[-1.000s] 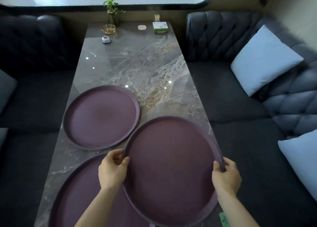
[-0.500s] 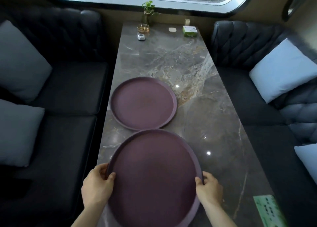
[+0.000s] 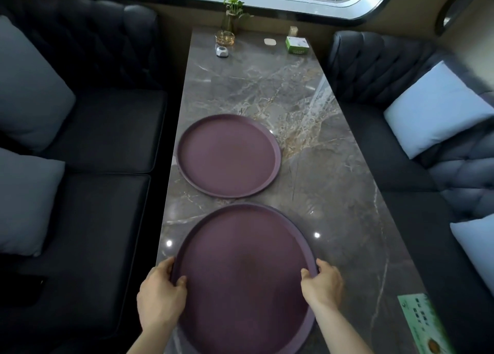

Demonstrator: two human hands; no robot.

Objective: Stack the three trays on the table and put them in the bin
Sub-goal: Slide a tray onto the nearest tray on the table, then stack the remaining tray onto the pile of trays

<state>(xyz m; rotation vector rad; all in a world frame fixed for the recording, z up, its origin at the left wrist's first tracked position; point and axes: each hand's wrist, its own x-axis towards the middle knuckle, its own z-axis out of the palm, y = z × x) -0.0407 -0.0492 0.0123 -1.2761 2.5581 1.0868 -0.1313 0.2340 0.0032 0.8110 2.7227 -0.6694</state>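
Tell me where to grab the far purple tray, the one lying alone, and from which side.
Take the far tray by its raised rim at two opposite points, left and right, one hand per side. It lies flat and wide on the table, so fingers must hook the thin lip; its left edge at the table edge is probably easiest.

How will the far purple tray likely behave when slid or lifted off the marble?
The far tray looks rigid and flat, so it probably won't flex. The table is glossy, so it likely slides easily. Its low rim gives little to grip; lifting may need both hands.
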